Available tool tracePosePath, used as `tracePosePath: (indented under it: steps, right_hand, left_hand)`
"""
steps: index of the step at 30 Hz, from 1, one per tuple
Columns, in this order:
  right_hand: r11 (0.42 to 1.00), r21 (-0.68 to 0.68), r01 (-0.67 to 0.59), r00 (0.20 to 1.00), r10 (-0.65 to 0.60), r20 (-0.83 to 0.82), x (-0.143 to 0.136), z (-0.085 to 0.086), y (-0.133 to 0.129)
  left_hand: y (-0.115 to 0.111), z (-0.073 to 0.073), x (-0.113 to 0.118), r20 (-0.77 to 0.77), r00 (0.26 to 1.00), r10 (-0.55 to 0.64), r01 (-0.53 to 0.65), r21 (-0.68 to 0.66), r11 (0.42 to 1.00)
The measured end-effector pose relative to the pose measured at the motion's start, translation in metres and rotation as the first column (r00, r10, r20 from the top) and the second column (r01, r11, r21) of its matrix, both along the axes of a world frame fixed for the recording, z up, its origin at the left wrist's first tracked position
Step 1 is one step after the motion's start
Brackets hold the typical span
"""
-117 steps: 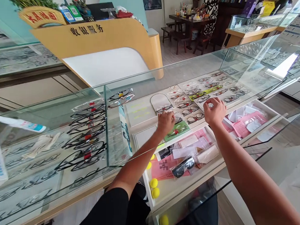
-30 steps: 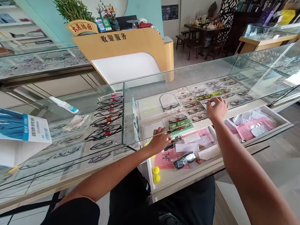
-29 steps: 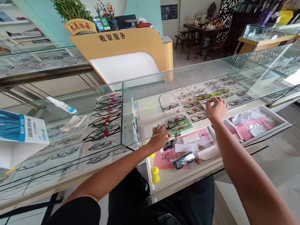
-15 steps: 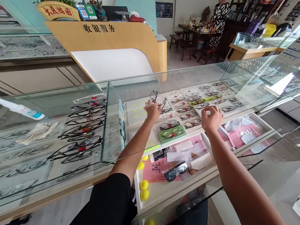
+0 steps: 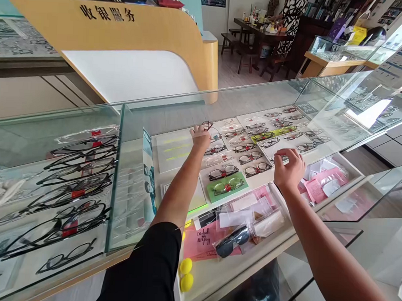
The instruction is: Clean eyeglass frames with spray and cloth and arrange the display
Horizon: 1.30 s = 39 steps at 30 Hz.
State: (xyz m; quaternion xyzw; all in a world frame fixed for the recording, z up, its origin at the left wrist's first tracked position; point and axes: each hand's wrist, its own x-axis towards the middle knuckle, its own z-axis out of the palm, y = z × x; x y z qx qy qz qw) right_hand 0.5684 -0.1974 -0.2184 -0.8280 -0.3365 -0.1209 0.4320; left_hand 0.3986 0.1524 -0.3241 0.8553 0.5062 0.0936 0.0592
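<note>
My left hand [image 5: 200, 137] reaches into the glass case and is closed on a pair of glasses [image 5: 207, 125]; its dark rim shows above my fingers, the rest partly hidden. Below and beside it, several glasses lie in rows, such as a black-rimmed pair [image 5: 223, 171] and a pair on a green card [image 5: 215, 193]. My right hand [image 5: 291, 167] hovers near the case's front edge by the right rows. Its fingers are loosely curved, with a gap between thumb and forefinger and nothing visibly held.
Underneath, an open drawer [image 5: 228, 280] holds pink packets, bagged sunglasses [image 5: 232, 240] and yellow balls [image 5: 186, 274]. A glass divider [image 5: 115, 178] separates more dark frames [image 5: 75, 191] at left. A counter [image 5: 153, 28] stands behind; a person [image 5: 291, 21] is at a far table.
My view has shifted down and turned. The glasses in my left hand sit lower behind the fingers. My right hand has moved slightly right, its thumb and forefinger less closely ringed.
</note>
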Motion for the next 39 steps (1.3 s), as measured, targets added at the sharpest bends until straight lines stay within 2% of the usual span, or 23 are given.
tracePosePath:
  steps: [6,12,17,20,26,34,39]
  right_hand:
    - [1.000,0.011,0.017,1.000,-0.017,0.005,-0.003,0.003,-0.001]
    - [1.000,0.015,0.018,1.000,-0.018,0.013,-0.003,0.003,-0.002]
    - [1.000,-0.005,0.025,0.999,-0.025,0.033,-0.002,0.004,-0.003]
    - [1.000,-0.003,0.017,0.999,-0.017,0.040,-0.001,0.003,-0.003]
    - [1.000,0.010,0.005,0.999,-0.005,0.036,-0.001,0.003,-0.004]
    - [1.000,0.013,0.005,1.000,-0.006,0.021,-0.001,0.005,-0.006]
    - [1.000,0.022,0.009,0.999,-0.010,0.030,-0.001,0.005,-0.006]
  left_hand:
    - [0.001,-0.006,0.001,-0.017,1.000,0.000,0.000,-0.015,1.000]
    - [-0.009,0.001,-0.007,0.023,1.000,0.003,-0.002,-0.010,1.000]
    - [-0.005,0.014,-0.015,0.178,0.983,0.035,-0.050,0.080,0.996]
    - [0.001,0.017,-0.017,0.261,0.962,0.077,-0.100,0.078,0.992]
    - [0.006,0.007,-0.017,0.248,0.967,0.059,-0.067,0.024,0.997]
    - [0.018,-0.004,-0.004,0.163,0.986,0.035,-0.032,-0.024,0.999]
    - [0.010,-0.004,-0.009,0.167,0.986,0.023,-0.021,-0.011,1.000]
